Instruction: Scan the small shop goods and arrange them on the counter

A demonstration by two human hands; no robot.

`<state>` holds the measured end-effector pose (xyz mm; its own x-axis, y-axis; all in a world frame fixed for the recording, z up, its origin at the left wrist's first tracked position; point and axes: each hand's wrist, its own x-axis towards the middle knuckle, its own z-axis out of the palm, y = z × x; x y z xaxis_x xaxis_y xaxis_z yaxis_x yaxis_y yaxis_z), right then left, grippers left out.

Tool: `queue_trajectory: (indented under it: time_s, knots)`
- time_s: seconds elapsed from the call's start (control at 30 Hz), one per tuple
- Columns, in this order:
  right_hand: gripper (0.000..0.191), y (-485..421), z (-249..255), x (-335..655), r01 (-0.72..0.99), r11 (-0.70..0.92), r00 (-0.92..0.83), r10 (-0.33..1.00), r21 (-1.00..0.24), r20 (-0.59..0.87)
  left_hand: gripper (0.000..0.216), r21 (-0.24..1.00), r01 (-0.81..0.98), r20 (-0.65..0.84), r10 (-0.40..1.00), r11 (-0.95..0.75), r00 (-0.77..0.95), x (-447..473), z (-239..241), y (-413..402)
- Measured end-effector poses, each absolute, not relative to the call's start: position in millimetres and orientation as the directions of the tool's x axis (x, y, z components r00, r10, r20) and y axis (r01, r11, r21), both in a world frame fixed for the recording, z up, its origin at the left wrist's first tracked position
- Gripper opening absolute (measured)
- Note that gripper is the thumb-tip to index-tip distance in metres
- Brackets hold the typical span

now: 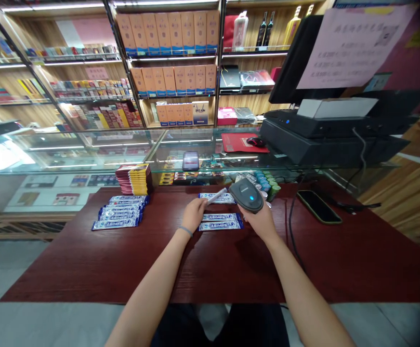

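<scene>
My left hand [194, 214] is closed on one end of a slim packet [217, 195], tilted up and seen nearly edge-on. In my right hand [262, 220] is a dark barcode scanner [246, 195] with a lit blue light, its head close to the packet's far end. Under and between my hands, blue-and-white packets [220, 225] lie flat on the dark red table [210, 270]. More packets of the same kind [118, 222] are laid in an overlapping row to the left. My right fingers are partly hidden by the scanner.
Stacked red and yellow boxes [133, 179] stand behind the left packets. Several cans [272, 187] sit behind my right hand. A phone [319, 206] and a black cable [292, 231] lie on the right. A glass counter [174, 140], mouse [255, 141] and monitor [293, 62] are beyond.
</scene>
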<state>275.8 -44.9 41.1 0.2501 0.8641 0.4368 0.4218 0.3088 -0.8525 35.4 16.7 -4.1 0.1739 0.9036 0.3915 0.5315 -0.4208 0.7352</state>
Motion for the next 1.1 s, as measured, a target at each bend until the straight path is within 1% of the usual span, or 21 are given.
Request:
queue_trajectory:
  time_s: [0.07, 0.13, 0.17, 0.23, 0.27, 0.33, 0.43, 0.5, 0.57, 0.7, 0.9, 1.1]
  knots:
    - [0.052, -45.0, 41.9, 275.8, 0.432, 0.322, 0.239, 0.86, -0.843, 0.451, 0.026, 0.859, 0.394, 0.342, 0.939, -0.328, 0.038, 30.0, -2.0, 19.8]
    - [0.047, -45.5, 43.0, 275.1, 0.426, 0.333, 0.22, 0.864, -0.841, 0.454, 0.031, 0.96, 0.167, 0.233, 0.971, -0.223, -0.044, 25.1, 0.7, 23.0]
    - [0.046, -45.9, 43.5, 274.3, 0.419, 0.335, 0.208, 0.869, -0.844, 0.448, 0.034, 0.986, 0.033, 0.168, 0.984, -0.166, -0.055, 23.0, 2.0, 24.3]
    - [0.048, -47.0, 44.2, 272.3, 0.401, 0.336, 0.174, 0.885, -0.852, 0.431, 0.038, 0.977, -0.208, 0.047, 0.998, -0.054, -0.037, 19.6, 4.3, 26.5]
    - [0.051, -47.7, 44.3, 271.2, 0.394, 0.341, 0.146, 0.894, -0.853, 0.424, 0.038, 0.956, -0.294, -0.001, 1.0, -0.003, -0.016, 18.2, 5.3, 27.2]
    - [0.056, -49.1, 43.3, 269.4, 0.392, 0.353, 0.076, 0.908, -0.849, 0.413, 0.034, 0.917, -0.389, -0.079, 0.997, 0.083, 0.026, 16.1, 7.1, 27.7]
    - [0.062, -49.9, 39.0, 268.4, 0.423, 0.347, -0.018, 0.927, -0.837, 0.375, 0.031, 0.883, -0.44, -0.149, 0.987, 0.163, 0.067, 14.4, 10.2, 26.4]
    - [0.063, -49.5, 35.5, 268.8, 0.456, 0.337, -0.054, 0.934, -0.823, 0.353, 0.03, 0.875, -0.451, -0.16, 0.985, 0.175, 0.071, 14.2, 12.9, 24.7]
    - [0.062, -49.0, 33.2, 269.4, 0.499, 0.332, -0.077, 0.937, -0.8, 0.34, 0.029, 0.879, -0.446, -0.157, 0.985, 0.171, 0.069, 14.3, 15.4, 22.9]
    - [0.052, -49.8, 34.8, 269.4, 0.565, 0.312, -0.094, 0.944, -0.764, 0.316, 0.027, 0.892, -0.42, -0.15, 0.986, 0.166, 0.072, 13.9, 17.1, 21.4]
    - [0.053, -53.0, 43.8, 268.0, 0.53, 0.299, -0.09, 0.95, -0.793, 0.298, 0.031, 0.86, -0.481, -0.157, 0.985, 0.17, 0.067, 11.2, 11.1, 26.1]
    - [0.054, -50.4, 38.1, 269.4, 0.522, 0.317, -0.073, 0.942, -0.792, 0.329, 0.032, 0.84, -0.52, -0.14, 0.988, 0.154, 0.066, 8.0, 11.0, 27.7]
